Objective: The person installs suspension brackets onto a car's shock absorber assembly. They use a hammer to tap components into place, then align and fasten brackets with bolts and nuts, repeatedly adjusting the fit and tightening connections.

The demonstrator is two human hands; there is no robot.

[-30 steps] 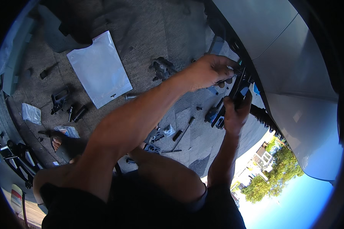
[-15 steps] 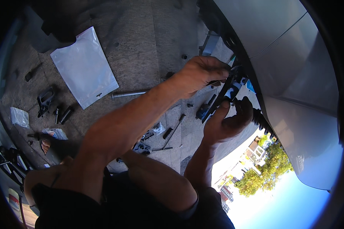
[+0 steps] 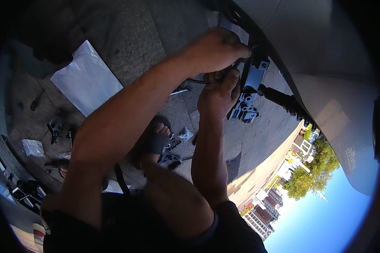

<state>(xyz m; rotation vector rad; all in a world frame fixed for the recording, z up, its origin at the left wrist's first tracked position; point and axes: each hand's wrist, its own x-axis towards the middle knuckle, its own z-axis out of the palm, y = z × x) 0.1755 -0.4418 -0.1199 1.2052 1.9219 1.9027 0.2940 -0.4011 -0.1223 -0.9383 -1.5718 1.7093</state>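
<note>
Your two hands work close under the edge of the grey vehicle body panel (image 3: pixel 325 55), which curves over them at the upper right and leaves very little room on that side. Toward the left and below, the concrete ground (image 3: pixel 126 38) gives much more open room. Your left hand (image 3: pixel 217 48) is closed in a fist around the top of a black bracket (image 3: pixel 245 69) that hangs from the dark rim of the panel. Your right hand (image 3: pixel 218 95) is just below it, with the fingers curled on the lower part of the same bracket; how firm this hold is, you cannot tell. The bracket is a narrow, dark, bent strip, and a grey metal block with holes (image 3: pixel 254 78) sits just beside it, with a black ribbed shock absorber (image 3: pixel 285 101) going away to the right. A white plastic sheet (image 3: pixel 86 80) lies flat well apart at the left, and your sandalled foot (image 3: pixel 156 139) stands near small dark parts (image 3: pixel 171 158).
</note>
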